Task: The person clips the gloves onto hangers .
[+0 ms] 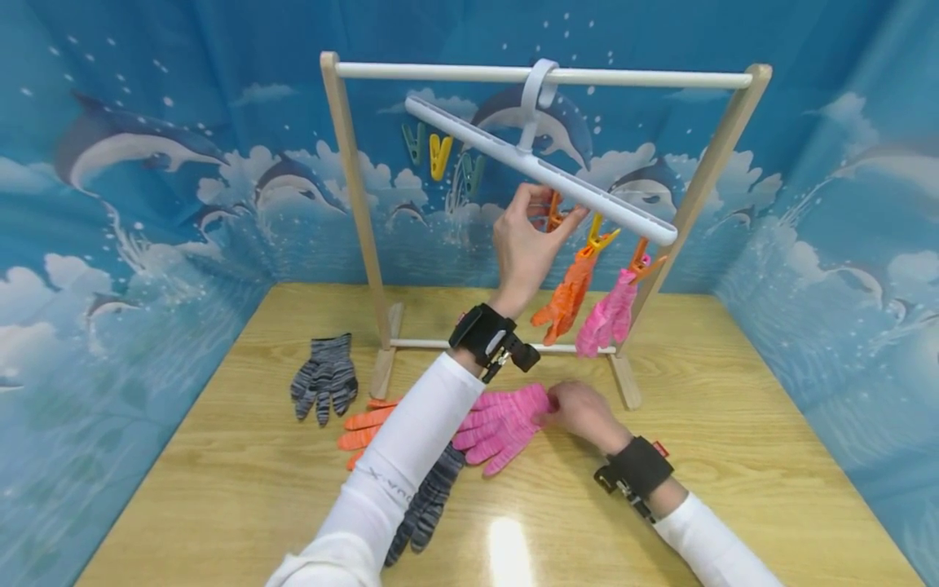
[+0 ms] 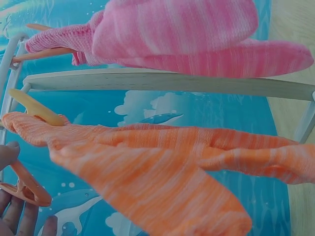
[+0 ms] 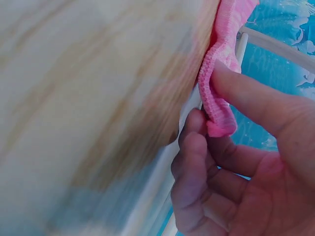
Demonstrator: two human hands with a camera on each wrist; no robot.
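Observation:
My left hand (image 1: 526,244) is raised under the white hanger (image 1: 539,167), pinching an orange clothespin (image 1: 554,212) between thumb and fingers. In the left wrist view that clothespin (image 2: 27,186) has no cloth in it. Beside it, an orange glove (image 1: 570,295) hangs from a yellow clothespin (image 1: 599,236). A pink glove (image 1: 610,314) hangs from another orange clothespin (image 1: 641,262) at the hanger's near end. Down at the table, my right hand (image 1: 587,414) pinches the cuff of a second pink glove (image 1: 506,425), thumb on one side and fingers on the other.
A wooden rack (image 1: 352,179) holds the tilted hanger. Green and yellow clothespins (image 1: 439,157) hang at its far end. One grey glove (image 1: 325,377) lies on the table (image 1: 719,465) at left. Another grey glove (image 1: 429,501) and an orange glove (image 1: 363,428) lie partly behind my left sleeve.

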